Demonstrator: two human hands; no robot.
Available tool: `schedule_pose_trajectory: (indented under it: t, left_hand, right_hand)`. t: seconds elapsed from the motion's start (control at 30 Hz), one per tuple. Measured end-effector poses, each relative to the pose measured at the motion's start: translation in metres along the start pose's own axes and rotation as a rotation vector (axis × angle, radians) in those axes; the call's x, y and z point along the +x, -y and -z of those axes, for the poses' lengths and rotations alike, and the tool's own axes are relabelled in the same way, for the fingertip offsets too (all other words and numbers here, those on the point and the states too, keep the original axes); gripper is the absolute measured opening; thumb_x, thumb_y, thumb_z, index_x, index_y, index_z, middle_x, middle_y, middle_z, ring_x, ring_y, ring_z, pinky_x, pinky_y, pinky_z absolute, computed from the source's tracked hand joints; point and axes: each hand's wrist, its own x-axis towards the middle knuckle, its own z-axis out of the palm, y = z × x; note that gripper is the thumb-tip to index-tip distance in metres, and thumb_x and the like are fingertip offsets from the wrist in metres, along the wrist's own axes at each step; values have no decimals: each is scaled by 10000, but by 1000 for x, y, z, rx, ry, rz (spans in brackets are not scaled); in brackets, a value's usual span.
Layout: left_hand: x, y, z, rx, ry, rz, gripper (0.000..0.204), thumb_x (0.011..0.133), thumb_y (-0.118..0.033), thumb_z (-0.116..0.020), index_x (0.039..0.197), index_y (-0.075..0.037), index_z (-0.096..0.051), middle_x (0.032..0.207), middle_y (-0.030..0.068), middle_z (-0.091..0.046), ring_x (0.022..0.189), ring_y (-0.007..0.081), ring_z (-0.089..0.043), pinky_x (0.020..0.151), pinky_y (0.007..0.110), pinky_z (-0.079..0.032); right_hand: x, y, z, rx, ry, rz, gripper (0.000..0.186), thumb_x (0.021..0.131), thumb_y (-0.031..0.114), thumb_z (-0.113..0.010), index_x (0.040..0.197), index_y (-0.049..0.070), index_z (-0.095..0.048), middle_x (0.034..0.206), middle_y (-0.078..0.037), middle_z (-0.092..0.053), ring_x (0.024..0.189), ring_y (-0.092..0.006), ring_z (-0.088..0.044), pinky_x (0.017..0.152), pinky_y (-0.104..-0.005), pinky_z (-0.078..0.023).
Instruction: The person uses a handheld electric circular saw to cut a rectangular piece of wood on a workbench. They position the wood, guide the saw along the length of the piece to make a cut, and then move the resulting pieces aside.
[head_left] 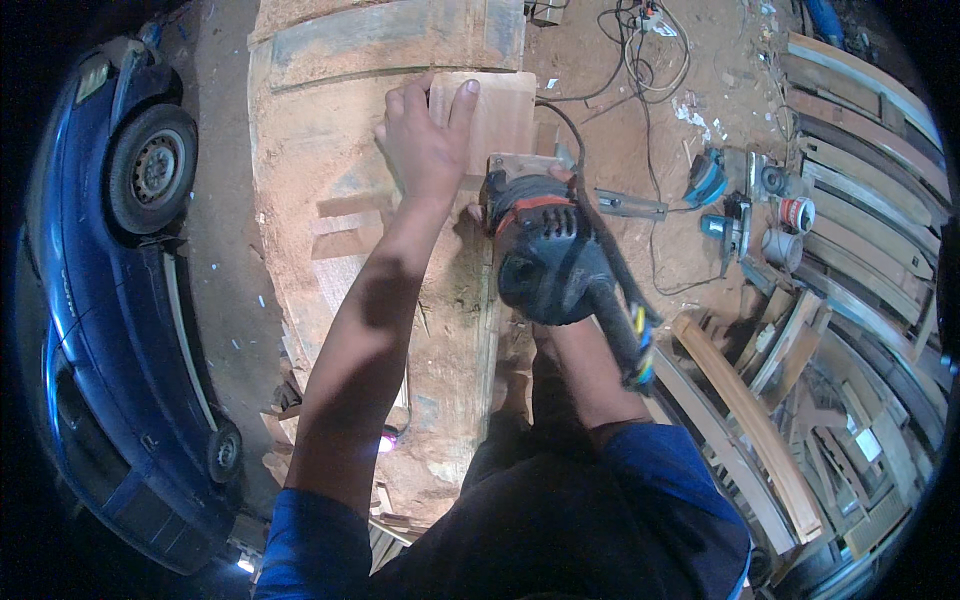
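Note:
A flat, pale wooden board (500, 115) lies near the far right edge of the dusty workbench (440, 290). My left hand (428, 140) grips its left side, thumb on the top face and fingers over the edge. Just nearer than the board is a black corded power tool (550, 235) with a red band and a flat plate at its far end; its exact kind is unclear. My right hand (475, 212) holds it from below, mostly hidden by the tool's body, with only bits of fingers showing. Whether the plate touches the board cannot be made out.
Short wood offcuts (345, 228) lie left of my left forearm. The tool's black cable (572, 125) trails to the right. Teal power tools (708, 180) and tins (795, 215) stand on the ground at right, before stacked timber (870, 200). A blue car (120, 330) stands far left.

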Motion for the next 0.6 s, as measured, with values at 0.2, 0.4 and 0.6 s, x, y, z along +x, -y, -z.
schedule_pose_trajectory:
  t: [0.2,0.4,0.6]
  left_hand:
    - [2,-2,-2,-56,-10,26,640,900,-557,-706,1244,-18,-679,1204,175,-642,1106,346,-620,1019,463,-380]
    - [2,1,-3,-6,-62,-42,578,892,-496,-760,1228,-32,-681,1149,181,-641,1068,363,-631,955,463,-448]
    - [3,1,-3,-9,-39,-39,636,890,-546,-722,1248,-22,-678,1195,170,-641,1117,343,-606,1003,463,-380]
  right_hand:
    - [14,3,-4,15,-39,24,631,967,399,-700,1488,142,-453,1499,-90,-503,1412,-272,-454,1158,-481,-401]
    - [33,6,-13,35,-82,54,642,963,404,-704,1493,143,-453,1505,-84,-505,1417,-268,-451,1166,-479,-389]
    - [51,13,-21,55,-111,77,652,960,409,-707,1498,144,-454,1510,-77,-506,1422,-264,-447,1174,-478,-378]
